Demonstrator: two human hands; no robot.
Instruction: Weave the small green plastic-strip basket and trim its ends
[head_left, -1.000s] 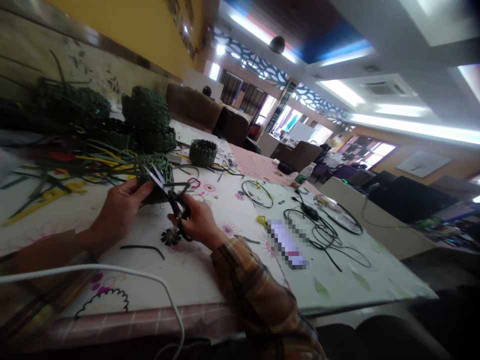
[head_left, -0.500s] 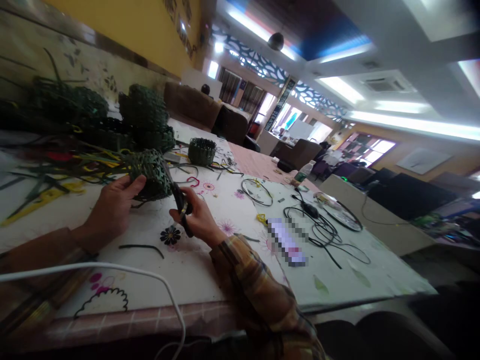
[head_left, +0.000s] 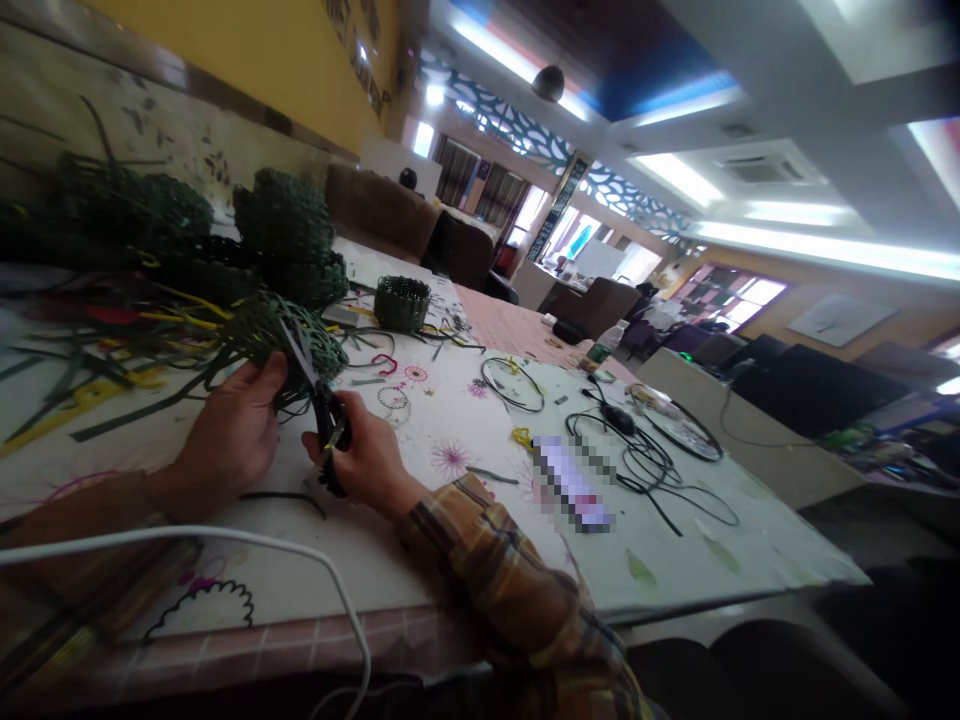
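Observation:
A dark green woven basket (head_left: 319, 345) is tilted above the white patterned tablecloth, with loose strips sticking out on its left. My left hand (head_left: 244, 420) grips its near side, thumb up against the weave. Black-handled scissors (head_left: 328, 410) are in my right hand (head_left: 367, 450), fingers closed round the handles. The blades point up and left and lie across the front of the basket. Whether the tips hold a strip is too small to tell. A dark strip (head_left: 285, 497) lies on the cloth below my hands.
Finished-looking green baskets (head_left: 281, 215) are piled at the back left, beside scattered green and yellow strips (head_left: 90, 400). A small basket (head_left: 403, 303) stands behind my hands. Coiled black cable (head_left: 645, 455), a bottle (head_left: 607, 343) and a blurred-out item (head_left: 571, 485) lie rightward. A white cord (head_left: 262, 540) crosses the front.
The basket has turned, bringing loose strips out to its left. My right hand has moved left with the scissors, whose blades now lie across the basket's front.

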